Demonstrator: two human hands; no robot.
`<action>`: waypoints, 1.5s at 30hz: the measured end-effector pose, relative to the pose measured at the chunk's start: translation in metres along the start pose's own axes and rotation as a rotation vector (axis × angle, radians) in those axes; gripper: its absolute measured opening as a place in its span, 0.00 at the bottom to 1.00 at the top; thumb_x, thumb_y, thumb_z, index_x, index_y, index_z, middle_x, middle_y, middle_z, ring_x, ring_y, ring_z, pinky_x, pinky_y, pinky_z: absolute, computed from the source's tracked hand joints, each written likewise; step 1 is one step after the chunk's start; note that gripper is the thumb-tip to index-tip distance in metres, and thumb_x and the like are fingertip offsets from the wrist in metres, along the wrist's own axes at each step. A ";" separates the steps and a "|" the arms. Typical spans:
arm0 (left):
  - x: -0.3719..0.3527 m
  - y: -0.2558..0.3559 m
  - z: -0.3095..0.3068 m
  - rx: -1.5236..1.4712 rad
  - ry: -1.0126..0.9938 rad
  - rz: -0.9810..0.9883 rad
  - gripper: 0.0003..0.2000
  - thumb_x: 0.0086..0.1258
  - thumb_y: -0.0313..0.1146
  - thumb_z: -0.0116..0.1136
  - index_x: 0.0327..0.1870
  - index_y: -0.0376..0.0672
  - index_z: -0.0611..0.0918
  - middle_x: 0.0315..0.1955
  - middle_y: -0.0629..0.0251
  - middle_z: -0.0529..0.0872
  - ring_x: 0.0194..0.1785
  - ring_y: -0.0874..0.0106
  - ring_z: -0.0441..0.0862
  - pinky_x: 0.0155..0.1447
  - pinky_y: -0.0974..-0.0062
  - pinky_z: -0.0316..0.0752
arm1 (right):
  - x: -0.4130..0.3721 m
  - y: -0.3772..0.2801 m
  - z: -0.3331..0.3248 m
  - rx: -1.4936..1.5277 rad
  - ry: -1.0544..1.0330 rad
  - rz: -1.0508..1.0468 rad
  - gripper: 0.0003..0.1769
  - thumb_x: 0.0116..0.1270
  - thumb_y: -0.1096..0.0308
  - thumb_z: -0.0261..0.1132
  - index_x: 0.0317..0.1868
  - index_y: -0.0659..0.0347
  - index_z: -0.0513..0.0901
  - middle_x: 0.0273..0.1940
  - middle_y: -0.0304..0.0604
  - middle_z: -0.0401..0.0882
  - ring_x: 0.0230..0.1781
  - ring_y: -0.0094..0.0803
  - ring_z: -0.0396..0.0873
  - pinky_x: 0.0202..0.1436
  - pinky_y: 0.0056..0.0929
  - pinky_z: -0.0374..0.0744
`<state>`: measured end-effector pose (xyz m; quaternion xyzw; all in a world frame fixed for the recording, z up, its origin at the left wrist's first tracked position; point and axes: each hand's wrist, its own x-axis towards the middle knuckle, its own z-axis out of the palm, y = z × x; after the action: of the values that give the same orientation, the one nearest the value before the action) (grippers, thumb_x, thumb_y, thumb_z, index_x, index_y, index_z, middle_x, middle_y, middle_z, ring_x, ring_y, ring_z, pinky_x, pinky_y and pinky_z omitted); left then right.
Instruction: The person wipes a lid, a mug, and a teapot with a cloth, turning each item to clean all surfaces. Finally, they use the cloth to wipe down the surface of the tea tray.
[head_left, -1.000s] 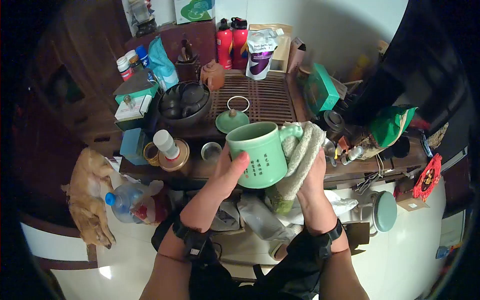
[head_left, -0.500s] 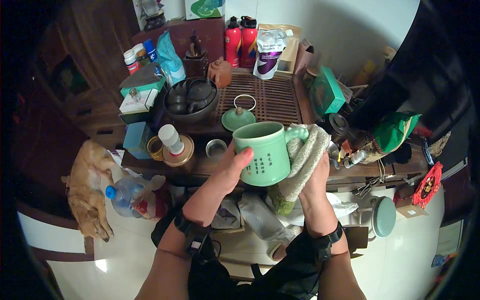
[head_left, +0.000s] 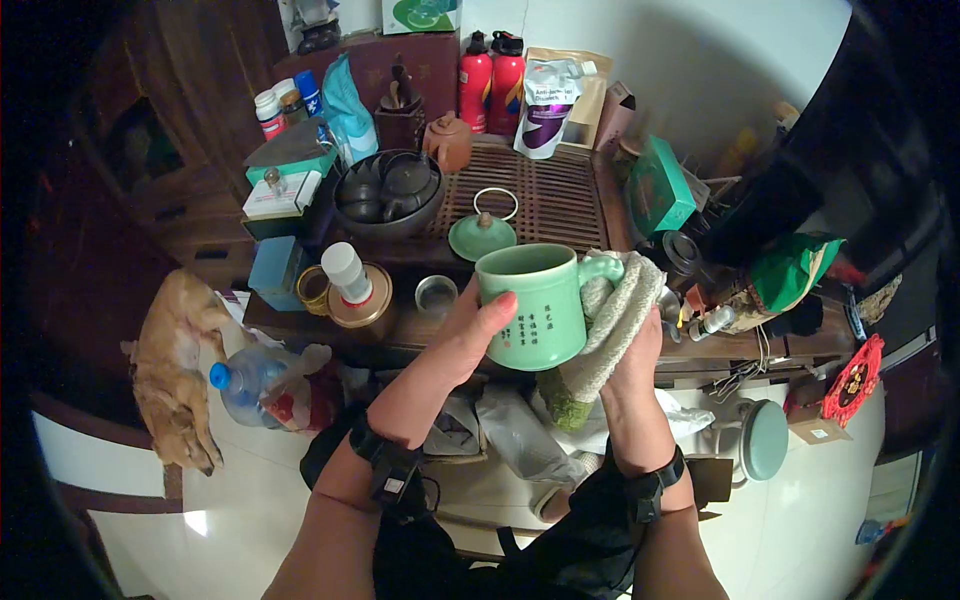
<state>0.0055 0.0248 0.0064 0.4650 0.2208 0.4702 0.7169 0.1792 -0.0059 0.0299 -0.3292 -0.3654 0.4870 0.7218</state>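
A pale green ceramic mug [head_left: 540, 315] with dark lettering is held upright above the front edge of the tea table. My left hand [head_left: 468, 335] is closed on its left side, the thumb on the outer wall. On the right, my right hand [head_left: 632, 355] is wrapped in a cream and green towel [head_left: 615, 325], which lies against the mug's handle. Part of my right hand's fingers is hidden behind the cloth. Just behind the mug, a green lid [head_left: 482, 236] with a brown knob rests on the slatted tea tray [head_left: 545, 195], next to a white ring [head_left: 496, 204].
A dark bowl [head_left: 388, 195] of teaware and a clay teapot [head_left: 447, 142] stand behind to the left. A steel cup [head_left: 436, 295] and a jar [head_left: 360, 300] sit near the front edge. A dog [head_left: 175, 370] lies on the floor beside a large water bottle [head_left: 250, 385].
The view has shifted slightly, so the table's things appear a little further right. My hands keep the same hold on the mug and towel.
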 end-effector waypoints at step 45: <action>0.001 0.008 0.014 0.099 0.074 0.020 0.32 0.71 0.55 0.50 0.65 0.37 0.64 0.57 0.59 0.73 0.61 0.72 0.70 0.66 0.72 0.63 | 0.009 0.011 -0.013 0.039 0.093 0.146 0.19 0.75 0.61 0.47 0.57 0.64 0.73 0.52 0.46 0.78 0.51 0.34 0.78 0.57 0.31 0.76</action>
<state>0.0129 0.0205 0.0201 0.4845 0.2656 0.4827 0.6795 0.1870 0.0041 0.0158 -0.3629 -0.2971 0.5295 0.7069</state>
